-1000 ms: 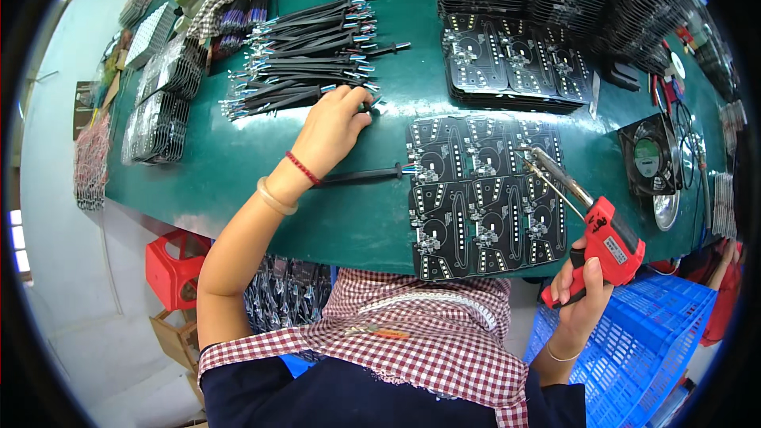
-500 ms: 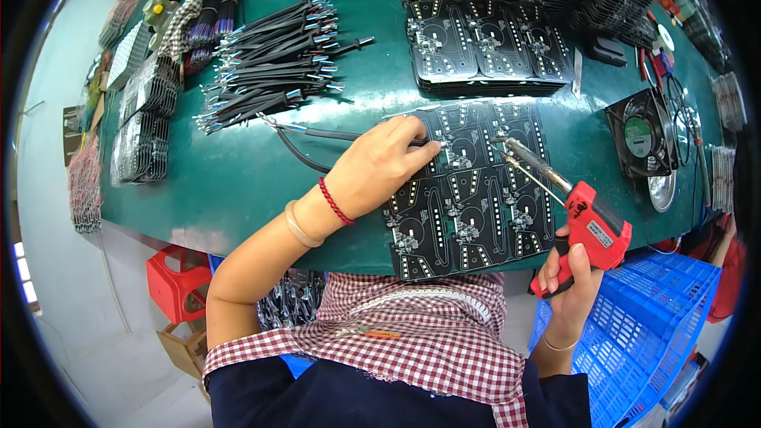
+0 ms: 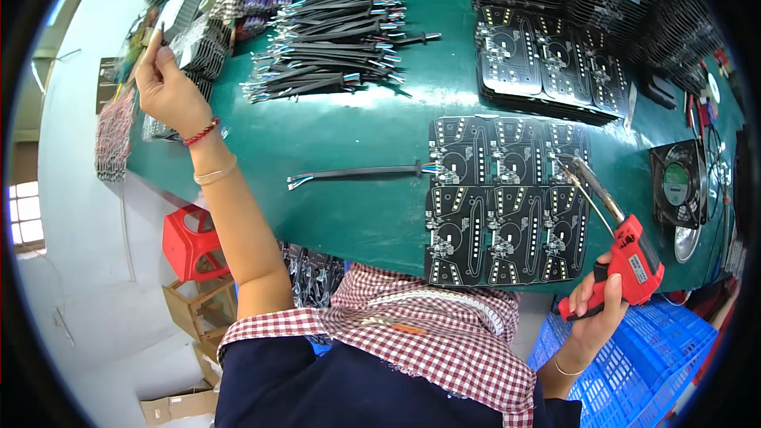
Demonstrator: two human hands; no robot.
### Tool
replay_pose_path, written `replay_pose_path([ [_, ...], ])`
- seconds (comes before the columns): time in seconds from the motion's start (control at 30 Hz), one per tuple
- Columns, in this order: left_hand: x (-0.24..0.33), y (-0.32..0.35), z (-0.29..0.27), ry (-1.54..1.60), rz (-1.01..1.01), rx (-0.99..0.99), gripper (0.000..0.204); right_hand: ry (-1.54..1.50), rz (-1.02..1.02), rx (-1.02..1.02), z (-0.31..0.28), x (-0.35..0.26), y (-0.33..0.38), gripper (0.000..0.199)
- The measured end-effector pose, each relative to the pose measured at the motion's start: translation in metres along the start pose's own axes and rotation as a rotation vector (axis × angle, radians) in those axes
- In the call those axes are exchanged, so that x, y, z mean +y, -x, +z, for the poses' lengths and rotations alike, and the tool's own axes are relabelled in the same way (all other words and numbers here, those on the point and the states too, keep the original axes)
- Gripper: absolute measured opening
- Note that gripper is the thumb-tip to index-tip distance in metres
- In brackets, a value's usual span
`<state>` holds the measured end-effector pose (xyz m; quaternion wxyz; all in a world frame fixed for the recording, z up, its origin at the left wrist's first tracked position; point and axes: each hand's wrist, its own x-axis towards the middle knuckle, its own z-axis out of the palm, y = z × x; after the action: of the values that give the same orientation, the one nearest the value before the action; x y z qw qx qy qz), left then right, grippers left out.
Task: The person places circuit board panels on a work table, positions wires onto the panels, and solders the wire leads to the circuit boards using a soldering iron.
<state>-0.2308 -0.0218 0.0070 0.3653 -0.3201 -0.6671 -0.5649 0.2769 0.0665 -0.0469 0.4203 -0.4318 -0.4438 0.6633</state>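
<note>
My left hand [image 3: 168, 89] is raised over the far left table edge, beside stacked panels [image 3: 204, 49]. Its thumb and forefinger pinch a small, thin dark thing that I cannot make out. My right hand [image 3: 598, 309] grips a red soldering gun [image 3: 634, 263] by its black and red handle. The gun's metal tip rests over or just above the upper right part of a black circuit board panel [image 3: 488, 198]; whether it touches is unclear. A black cable [image 3: 361, 171] lies left of the panel, its bare coloured wire ends reaching the upper left board's edge.
Many black cables [image 3: 337, 40] lie heaped at the back. Stacked black boards [image 3: 547, 63] stand at the back right, with taller stacks behind. A small fan [image 3: 678, 185] sits at the right. Below the table edge are a blue crate [image 3: 634, 357] and a red stool [image 3: 186, 246].
My left hand has left the cable and swung far left and up. The cable now lies straight beside the panel. My right hand still holds the soldering gun; the whole view has shifted.
</note>
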Motion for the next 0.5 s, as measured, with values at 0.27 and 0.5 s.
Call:
replay_pose_path([
  [0.27,0.128,0.140,0.018,0.290,0.358,-1.188,0.029,-0.021,0.061,0.013,0.001,0.002,-0.006,0.036],
  [0.5,0.134,0.205,0.040,0.380,0.403,-1.270,0.040,0.068,0.112,0.020,0.009,0.001,0.003,0.035],
])
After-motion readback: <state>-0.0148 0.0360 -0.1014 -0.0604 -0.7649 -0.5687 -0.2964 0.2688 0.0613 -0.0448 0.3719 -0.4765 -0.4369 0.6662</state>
